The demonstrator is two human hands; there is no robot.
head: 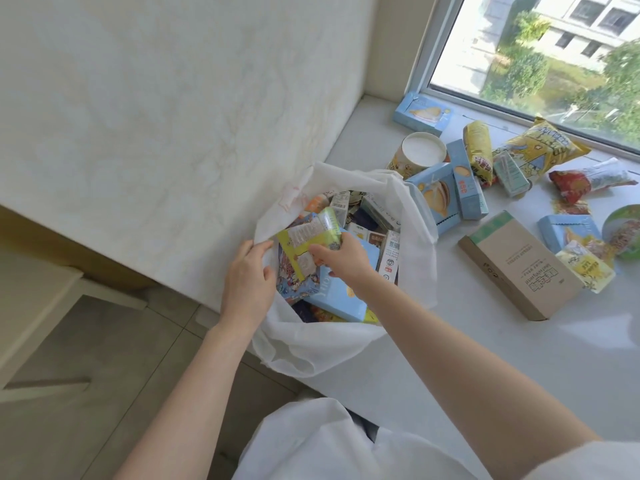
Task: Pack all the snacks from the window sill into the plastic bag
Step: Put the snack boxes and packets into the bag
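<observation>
A white plastic bag [311, 351] stands open at the left end of the white window sill [485, 358], filled with several snack boxes and packets. My left hand [247, 278] grips the bag's left rim and holds it open. My right hand [341, 259] is inside the bag's mouth, shut on a yellow-green snack packet [306, 242]. A light blue box [341, 292] lies under that hand. On the sill to the right lie several more snacks: a brown cardboard box [516, 268], blue biscuit boxes [440, 199], a paper cup [420, 154], yellow bags [540, 147] and a red packet [585, 180].
A white wall [173, 116] rises left of the bag. The window [554, 46] runs along the sill's far edge. Below on the left are a tiled floor [104, 358] and a beige furniture edge [31, 306]. My white garment [329, 445] shows at the bottom.
</observation>
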